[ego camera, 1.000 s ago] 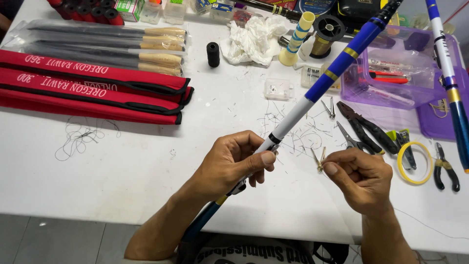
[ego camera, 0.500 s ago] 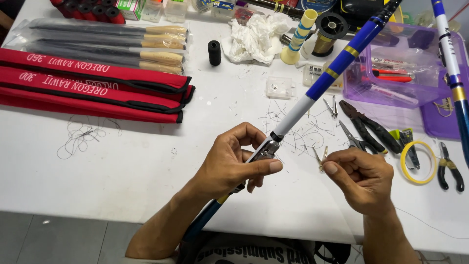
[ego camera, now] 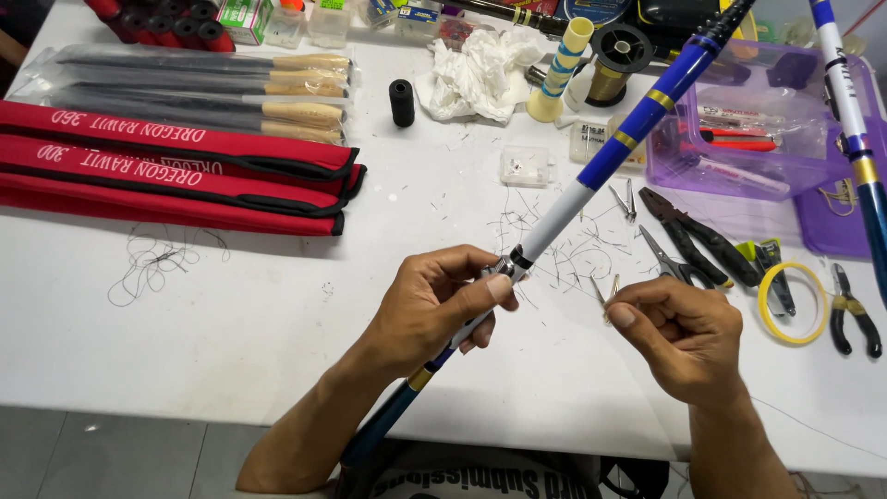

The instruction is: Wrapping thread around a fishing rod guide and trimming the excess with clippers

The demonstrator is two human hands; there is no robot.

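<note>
A blue and white fishing rod (ego camera: 591, 180) runs diagonally from my lap up to the far right of the white table (ego camera: 231, 314). My left hand (ego camera: 434, 305) grips it at a silver fitting (ego camera: 504, 268), thumb pressed on top. My right hand (ego camera: 679, 337) sits just to the right, fingers pinched on a small metal piece (ego camera: 605, 294) whose thin prongs stick up. The two hands are a short gap apart. Cut thread scraps (ego camera: 564, 249) lie on the table behind them.
Red rod sleeves (ego camera: 176, 166) and bagged rods with cork handles (ego camera: 203, 88) lie at the left. Pliers (ego camera: 688, 231), small scissors (ego camera: 670, 263), a yellow tape ring (ego camera: 792, 302) and cutters (ego camera: 855, 319) lie at the right, by a purple tray (ego camera: 739, 148). Thread spools (ego camera: 402, 102), crumpled tissue (ego camera: 476, 74) and a second rod (ego camera: 850, 120) lie behind.
My left hand has slid slightly up the rod and the thumb now presses on the silver fitting. My right hand has held its place with the metal piece.
</note>
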